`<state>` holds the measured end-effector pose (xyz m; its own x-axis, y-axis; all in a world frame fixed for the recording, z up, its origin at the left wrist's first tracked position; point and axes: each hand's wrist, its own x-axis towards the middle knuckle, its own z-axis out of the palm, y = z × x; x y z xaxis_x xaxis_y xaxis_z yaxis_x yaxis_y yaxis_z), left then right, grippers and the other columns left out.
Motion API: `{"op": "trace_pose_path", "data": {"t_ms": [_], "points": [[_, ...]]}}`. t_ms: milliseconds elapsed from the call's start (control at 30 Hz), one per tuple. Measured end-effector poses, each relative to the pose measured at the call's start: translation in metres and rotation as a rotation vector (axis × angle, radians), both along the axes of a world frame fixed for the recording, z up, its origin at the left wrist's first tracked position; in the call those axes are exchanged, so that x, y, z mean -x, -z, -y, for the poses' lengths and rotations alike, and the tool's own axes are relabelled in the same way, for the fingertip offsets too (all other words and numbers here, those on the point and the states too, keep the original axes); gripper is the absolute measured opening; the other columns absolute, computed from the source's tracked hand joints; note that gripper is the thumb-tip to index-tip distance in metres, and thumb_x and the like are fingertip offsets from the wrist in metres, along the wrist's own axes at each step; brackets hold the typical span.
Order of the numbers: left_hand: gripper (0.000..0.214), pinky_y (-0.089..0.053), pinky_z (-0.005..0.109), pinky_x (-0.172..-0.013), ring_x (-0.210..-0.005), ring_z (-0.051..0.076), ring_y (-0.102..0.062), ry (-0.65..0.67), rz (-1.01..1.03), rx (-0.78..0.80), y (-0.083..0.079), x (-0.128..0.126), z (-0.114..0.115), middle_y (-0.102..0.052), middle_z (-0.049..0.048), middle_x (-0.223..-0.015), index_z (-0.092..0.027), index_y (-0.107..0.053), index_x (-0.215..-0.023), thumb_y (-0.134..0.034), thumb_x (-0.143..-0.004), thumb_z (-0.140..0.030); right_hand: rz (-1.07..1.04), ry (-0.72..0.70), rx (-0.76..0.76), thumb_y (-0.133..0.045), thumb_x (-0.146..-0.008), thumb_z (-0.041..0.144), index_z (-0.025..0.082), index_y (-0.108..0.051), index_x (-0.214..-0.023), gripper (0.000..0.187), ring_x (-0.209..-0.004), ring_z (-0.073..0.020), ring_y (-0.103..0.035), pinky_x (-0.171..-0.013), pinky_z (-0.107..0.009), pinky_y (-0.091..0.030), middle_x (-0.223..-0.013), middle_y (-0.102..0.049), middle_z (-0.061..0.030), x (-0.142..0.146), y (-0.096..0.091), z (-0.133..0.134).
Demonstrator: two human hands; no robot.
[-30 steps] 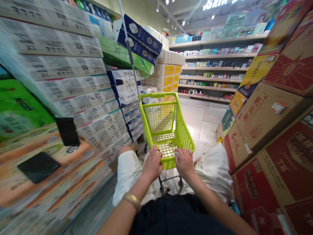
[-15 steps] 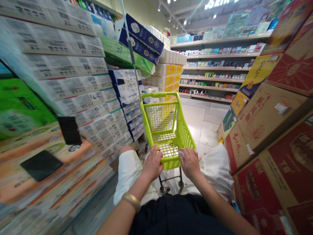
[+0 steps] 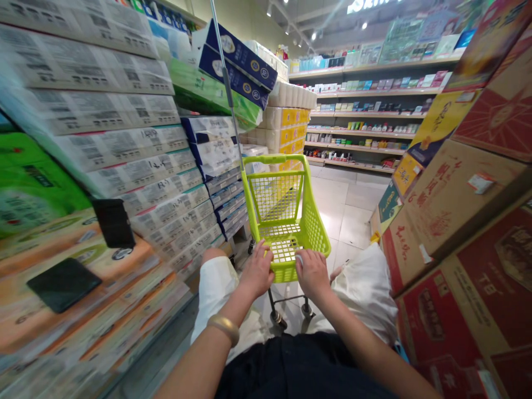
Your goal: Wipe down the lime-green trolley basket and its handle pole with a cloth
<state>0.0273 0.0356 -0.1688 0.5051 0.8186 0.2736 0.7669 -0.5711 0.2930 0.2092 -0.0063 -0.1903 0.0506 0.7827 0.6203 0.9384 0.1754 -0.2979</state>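
A small lime-green plastic shopping cart [image 3: 286,205] stands in the aisle just ahead of me, its basket empty. My left hand [image 3: 257,270] is wrapped over the near rim of the cart on the left side; a gold bangle sits on that wrist. My right hand [image 3: 312,271] grips the same near rim on the right side. A thin metal pole [image 3: 226,83] rises from the cart's front left corner. The cart's small wheels [image 3: 276,318] show under my hands.
Stacked packs of tissue and toilet paper [image 3: 124,144] wall the left side. Red and brown cardboard cartons [image 3: 457,221] are piled on the right. Pale tiled floor [image 3: 353,210] runs ahead to shelves of small goods [image 3: 366,116] at the far end.
The cart has rolled slightly forward and to the right along the aisle, with both hands staying on its near rim.
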Motion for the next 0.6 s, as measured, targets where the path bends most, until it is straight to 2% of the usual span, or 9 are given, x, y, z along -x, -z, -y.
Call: {"op": "trace_pose_path", "data": {"t_ms": [200, 367, 600], "points": [[0.030, -0.038, 0.049, -0.113, -0.145, 0.031, -0.024, 0.032, -0.022, -0.038, 0.000, 0.013, -0.019, -0.049, 0.0137, -0.130, -0.019, -0.053, -0.094, -0.055, -0.068, -0.005, 0.004, -0.009, 0.018, -0.045, -0.093, 0.021, 0.021, -0.060, -0.096, 0.015, -0.085, -0.0208, -0.055, -0.088, -0.034, -0.032, -0.087, -0.065, -0.0043, 0.012, -0.005, -0.008], [0.032, -0.037, 0.051, -0.114, -0.144, 0.031, -0.026, 0.097, -0.020, -0.082, 0.003, 0.030, -0.037, -0.049, 0.0112, -0.134, -0.020, -0.055, -0.096, -0.056, -0.068, -0.006, 0.051, -0.051, 0.041, -0.045, -0.094, 0.021, 0.022, -0.059, -0.096, 0.014, -0.083, -0.0194, -0.057, -0.094, -0.037, -0.028, -0.086, -0.065, -0.0029, 0.018, -0.009, -0.013], [0.039, -0.033, 0.053, -0.116, -0.145, 0.031, -0.023, 0.149, -0.023, -0.095, 0.003, 0.046, -0.054, -0.044, 0.0142, -0.142, -0.018, -0.055, -0.103, -0.053, -0.067, -0.004, 0.103, -0.128, 0.054, -0.046, -0.093, 0.017, 0.022, -0.058, -0.102, 0.016, -0.087, -0.0193, -0.059, -0.099, -0.039, -0.027, -0.092, -0.067, -0.0029, 0.007, -0.010, -0.018]]}}
